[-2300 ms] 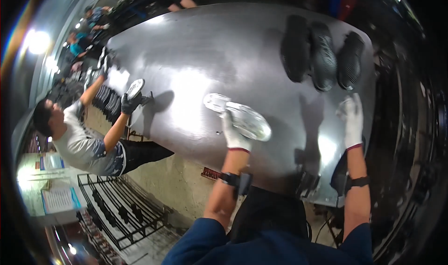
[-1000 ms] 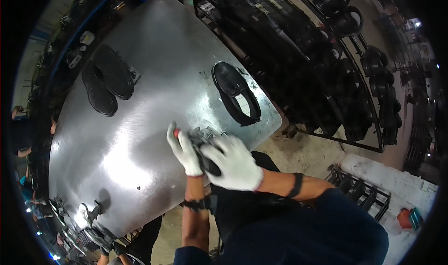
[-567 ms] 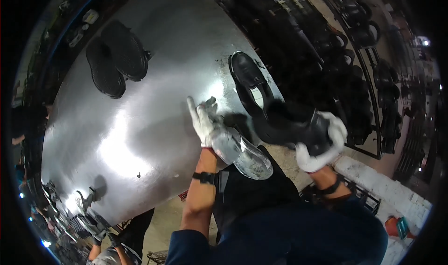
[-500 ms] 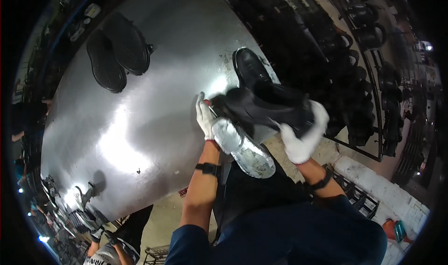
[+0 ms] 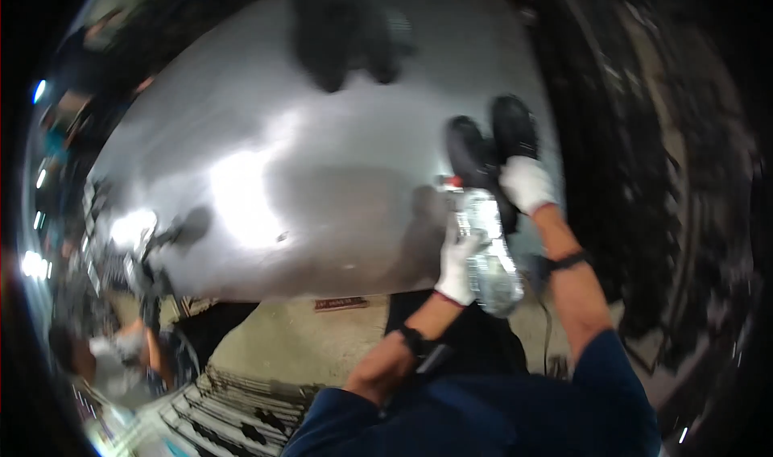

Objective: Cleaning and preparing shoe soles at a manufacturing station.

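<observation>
Over at the table's [image 5: 266,175] left edge another person [image 5: 105,360] is working. My left hand [image 5: 460,265] is clamped on a clear sole [image 5: 487,252] at the table's near right corner, probably to steady it. My right hand [image 5: 527,185] grips 1 of 2 black shoes [image 5: 491,147], pressing it against that sole.

You've got white gloves [image 5: 527,183], black shoes [image 5: 483,147], a clear glossy sole [image 5: 487,252], navy sleeves [image 5: 612,384], a silver-grey table [image 5: 266,175].
</observation>
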Tool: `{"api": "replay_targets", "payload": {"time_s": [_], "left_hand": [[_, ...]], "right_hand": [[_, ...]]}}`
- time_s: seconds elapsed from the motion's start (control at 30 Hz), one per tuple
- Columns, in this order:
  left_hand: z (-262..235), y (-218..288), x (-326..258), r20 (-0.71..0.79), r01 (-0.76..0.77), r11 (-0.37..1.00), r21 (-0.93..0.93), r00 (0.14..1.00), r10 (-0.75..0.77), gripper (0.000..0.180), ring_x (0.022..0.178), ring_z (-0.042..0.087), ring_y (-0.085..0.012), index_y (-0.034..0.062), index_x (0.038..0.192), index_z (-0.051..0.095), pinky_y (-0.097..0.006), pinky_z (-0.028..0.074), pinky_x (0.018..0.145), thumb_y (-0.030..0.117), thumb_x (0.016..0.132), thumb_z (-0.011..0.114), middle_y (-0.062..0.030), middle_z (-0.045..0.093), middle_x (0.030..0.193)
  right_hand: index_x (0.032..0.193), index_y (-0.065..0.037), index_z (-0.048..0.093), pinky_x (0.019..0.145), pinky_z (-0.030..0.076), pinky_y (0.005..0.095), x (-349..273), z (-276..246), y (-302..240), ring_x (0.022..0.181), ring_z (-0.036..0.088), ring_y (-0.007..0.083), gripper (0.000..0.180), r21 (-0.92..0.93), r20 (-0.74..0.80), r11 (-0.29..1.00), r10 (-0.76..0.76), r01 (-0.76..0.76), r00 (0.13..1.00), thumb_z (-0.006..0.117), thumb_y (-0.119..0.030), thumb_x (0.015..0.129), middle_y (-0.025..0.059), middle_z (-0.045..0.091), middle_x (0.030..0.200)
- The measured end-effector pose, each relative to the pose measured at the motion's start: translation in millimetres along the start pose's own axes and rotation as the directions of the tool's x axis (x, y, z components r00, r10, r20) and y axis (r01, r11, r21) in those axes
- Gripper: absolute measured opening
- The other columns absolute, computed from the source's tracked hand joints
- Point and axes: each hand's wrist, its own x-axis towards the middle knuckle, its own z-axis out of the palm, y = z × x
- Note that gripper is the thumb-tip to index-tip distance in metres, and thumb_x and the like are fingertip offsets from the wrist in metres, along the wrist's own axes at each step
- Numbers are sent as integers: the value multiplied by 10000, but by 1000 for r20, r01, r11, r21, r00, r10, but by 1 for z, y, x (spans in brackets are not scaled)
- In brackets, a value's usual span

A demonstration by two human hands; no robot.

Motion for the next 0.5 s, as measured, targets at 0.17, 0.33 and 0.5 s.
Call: {"api": "replay_targets", "payload": {"time_s": [0.17,0.33,0.5], "left_hand": [[-25,71,25,-325,-487,864,-129,844,427,707,1196,593,-211,82,1598,411,-408,476,1087,315,992,691,-68,604,1344],[-126,288,-36,-373,-790,584,-187,607,702,614,1219,608,-303,120,1343,591,-484,537,1040,640,1022,528,-91,626,1302],[-190,408,-77,-503,-976,170,-134,214,837,698,1330,555,-355,125,1482,491,-517,516,1100,672,1052,447,-168,573,1394]], "right_hand": [[1395,97,566,1158,408,517,-16,-12,4,1348,506,516,505,278,-65,960,-19,37,998,510,-246,1028,356,556,1436],[1399,97,569,1094,453,523,-23,21,-19,1283,560,519,532,38,-232,996,-72,83,970,571,-296,1040,397,560,1381],[1104,85,697,904,520,589,-9,16,-28,998,671,523,383,-29,56,999,23,-22,998,571,-271,1041,353,682,1122]]}}
